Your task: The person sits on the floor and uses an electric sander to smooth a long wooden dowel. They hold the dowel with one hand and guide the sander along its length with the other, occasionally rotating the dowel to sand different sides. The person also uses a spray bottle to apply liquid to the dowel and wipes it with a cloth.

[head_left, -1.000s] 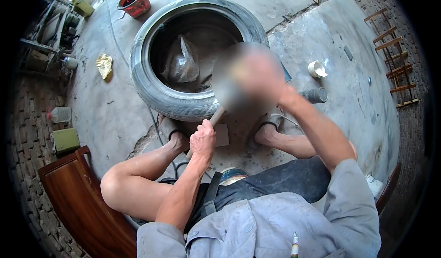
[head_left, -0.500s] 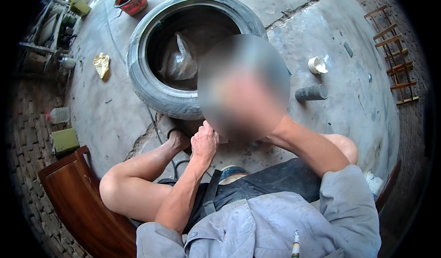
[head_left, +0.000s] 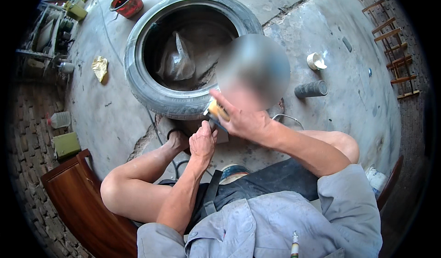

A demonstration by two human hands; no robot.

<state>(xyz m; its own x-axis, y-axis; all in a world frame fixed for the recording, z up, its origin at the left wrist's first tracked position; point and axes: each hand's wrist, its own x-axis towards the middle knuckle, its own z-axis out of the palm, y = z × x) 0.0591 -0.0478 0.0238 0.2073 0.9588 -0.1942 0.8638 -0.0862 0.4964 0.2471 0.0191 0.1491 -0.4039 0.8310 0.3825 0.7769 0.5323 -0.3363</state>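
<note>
My left hand is closed in front of the tire, its fingers curled around something dark and narrow that I cannot make out. Close beside it, my right hand wraps around a small yellow-and-black tool, its index finger stretched along the top. The tool's far side is under the hand, and a blurred round patch covers the area just beyond. The tire lies flat on the floor past both hands, with a clear plastic bag inside its ring. A pale flat piece shows below the tool.
A red bucket stands beyond the tire, and crumpled gold foil lies to its left. On the right are a dark grey cylinder and an opened white tub. A brown wooden panel leans at lower left; a dark cable runs near my foot.
My right hand has come out of the blurred patch toward my left hand, bringing the yellow-and-black tool into sight. My left hand stays nearly in place. A pale cord now shows beside my right wrist.
</note>
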